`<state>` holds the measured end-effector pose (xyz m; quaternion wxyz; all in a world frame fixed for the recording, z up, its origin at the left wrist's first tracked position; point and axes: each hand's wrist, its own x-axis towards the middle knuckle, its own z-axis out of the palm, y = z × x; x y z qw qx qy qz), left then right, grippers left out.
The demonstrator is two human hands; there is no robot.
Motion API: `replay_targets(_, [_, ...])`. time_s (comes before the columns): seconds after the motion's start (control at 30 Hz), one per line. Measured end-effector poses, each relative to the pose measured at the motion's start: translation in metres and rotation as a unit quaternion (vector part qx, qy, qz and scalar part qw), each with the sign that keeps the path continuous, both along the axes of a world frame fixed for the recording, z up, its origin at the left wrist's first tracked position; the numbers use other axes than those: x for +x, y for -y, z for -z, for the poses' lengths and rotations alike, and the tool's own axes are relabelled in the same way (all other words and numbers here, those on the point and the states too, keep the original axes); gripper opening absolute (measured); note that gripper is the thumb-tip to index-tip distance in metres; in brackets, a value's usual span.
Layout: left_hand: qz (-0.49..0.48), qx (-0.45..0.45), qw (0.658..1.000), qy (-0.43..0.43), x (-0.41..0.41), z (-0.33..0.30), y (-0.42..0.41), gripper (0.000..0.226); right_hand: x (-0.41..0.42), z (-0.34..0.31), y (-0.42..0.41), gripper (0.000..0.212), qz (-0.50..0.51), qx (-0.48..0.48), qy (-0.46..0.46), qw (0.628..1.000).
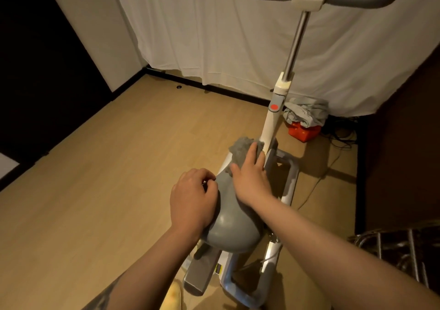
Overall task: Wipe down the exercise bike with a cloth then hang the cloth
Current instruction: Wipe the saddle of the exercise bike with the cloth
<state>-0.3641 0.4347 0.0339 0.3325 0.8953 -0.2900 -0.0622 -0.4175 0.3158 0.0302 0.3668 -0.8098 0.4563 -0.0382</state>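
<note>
Red box (304, 132) – grey clothes (306, 111) atop.

I can read no words or numbers anywhere. The small yellow-and-black label (217, 268) low on my exercise bike (270, 128), near me, is too blurred to make out.
</note>
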Motion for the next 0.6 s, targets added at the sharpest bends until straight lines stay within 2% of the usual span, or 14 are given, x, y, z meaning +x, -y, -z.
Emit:
replay_targets(0.1, [0.005, -0.001, 1.0, -0.003, -0.001, 0.001, 0.0, 0.015, 0.007, -0.009, 0.005, 0.075, 0.075, 0.037, -0.016, 0.996])
replay_targets(0.17, [0.004, -0.018, 1.0, -0.009, -0.002, 0.0, -0.002, 0.015, -0.007, -0.007, -0.014, 0.075, 0.042, -0.006, -0.026, 0.999])
replay_targets(0.23, [0.014, -0.039, 0.999, -0.018, -0.002, -0.001, -0.003, 0.016, -0.032, -0.004, -0.03, 0.074, -0.011, -0.006, -0.031, 0.999])
replay_targets(0.3, [0.027, -0.063, 0.997, -0.024, -0.001, -0.002, -0.003, 0.019, -0.043, -0.001, -0.022, 0.071, -0.021, 0.053, -0.046, 0.997])
replay_targets(0.37, [0.033, -0.09, 0.995, -0.027, -0.002, -0.003, -0.005, 0.022, -0.035, -0.005, -0.015, 0.066, 0.031, 0.101, -0.033, 0.994])
replay_targets(0.43, [0.04, -0.121, 0.991, -0.037, -0.002, -0.003, -0.011, 0.023, -0.033, -0.004, -0.032, 0.061, 0.073, 0.046, -0.017, 0.996])
replay_targets(0.5, [0.062, -0.139, 0.987, -0.058, -0.003, 0.001, -0.018, 0.023, -0.05, -0.001, -0.063, 0.056, 0.078, -0.065, 0.015, 0.995])
replay_targets(0.53, [0.076, -0.143, 0.984, -0.078, -0.003, 0.004, -0.024, 0.024, -0.063, 0.003, -0.075, 0.055, 0.068, -0.09, 0.043, 0.993])
replay_targets(0.6, [0.104, -0.153, 0.975, -0.121, -0.003, 0.009, -0.041, 0.022, -0.084, 0.012, -0.087, 0.053, 0.067, -0.034, 0.111, 0.991])
